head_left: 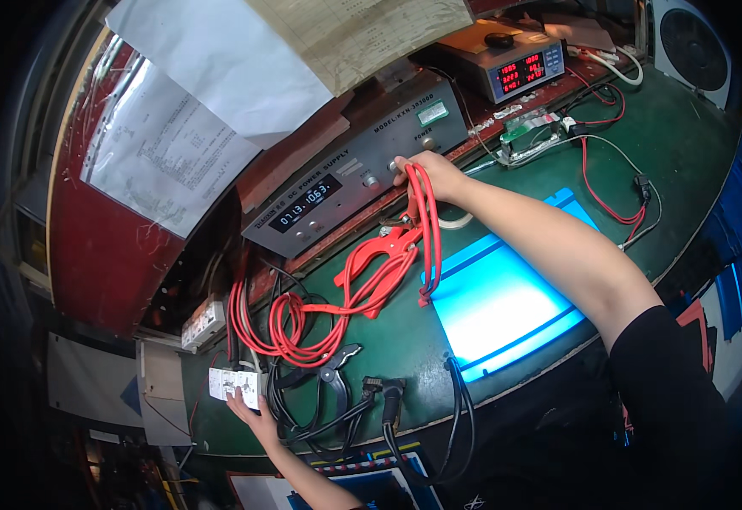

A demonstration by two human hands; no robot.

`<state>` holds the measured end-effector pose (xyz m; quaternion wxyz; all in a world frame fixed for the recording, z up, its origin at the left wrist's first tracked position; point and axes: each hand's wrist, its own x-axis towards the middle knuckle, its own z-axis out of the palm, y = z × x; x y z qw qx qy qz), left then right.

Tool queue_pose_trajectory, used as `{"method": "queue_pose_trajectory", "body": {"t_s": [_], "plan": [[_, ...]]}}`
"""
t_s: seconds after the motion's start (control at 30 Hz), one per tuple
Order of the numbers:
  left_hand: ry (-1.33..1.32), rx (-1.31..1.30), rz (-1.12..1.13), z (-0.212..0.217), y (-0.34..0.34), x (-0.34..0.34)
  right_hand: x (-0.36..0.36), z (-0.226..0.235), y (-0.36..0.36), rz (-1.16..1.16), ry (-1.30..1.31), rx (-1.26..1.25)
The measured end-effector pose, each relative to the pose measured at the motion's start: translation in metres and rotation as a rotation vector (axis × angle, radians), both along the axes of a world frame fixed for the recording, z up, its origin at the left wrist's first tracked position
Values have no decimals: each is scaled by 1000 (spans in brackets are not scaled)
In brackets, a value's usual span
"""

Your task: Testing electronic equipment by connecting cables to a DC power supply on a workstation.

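At the front of the grey power supply (358, 166), my right hand (435, 177) has its fingers closed around a small knob (394, 167). A loop of red cable (430, 234) runs across that hand and hangs toward the bench. My left hand (256, 418) lies with fingers stretched out on a white socket block (235, 385) at the lower left. Between the hands are a red clamp (379, 255), coiled red cable (282, 331) and a black clamp (334, 374). A blue flat panel (498, 310), bright with glare, lies below my right forearm.
Behind stands a meter with red digits (520, 75). A green circuit board (528, 127) and thin wires lie at the right of the green bench (677, 161). Black cables with a connector (394, 395) hang over the front edge. Paper sheets (167, 136) hang at upper left.
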<state>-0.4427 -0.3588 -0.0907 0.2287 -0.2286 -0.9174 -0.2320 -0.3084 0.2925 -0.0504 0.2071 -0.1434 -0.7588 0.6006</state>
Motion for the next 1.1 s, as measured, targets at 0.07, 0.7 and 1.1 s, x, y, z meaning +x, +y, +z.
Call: {"method": "queue_pose_trajectory", "body": {"t_s": [0.07, 0.7, 1.1], "plan": [[5, 6, -2, 0, -3, 2, 1, 1, -2, 5, -1, -12], [11, -9, -5, 1, -3, 0, -1, 0, -1, -1, -6, -8], [9, -22, 8, 1, -2, 0, -1, -1, -1, -14, 1, 7]]}}
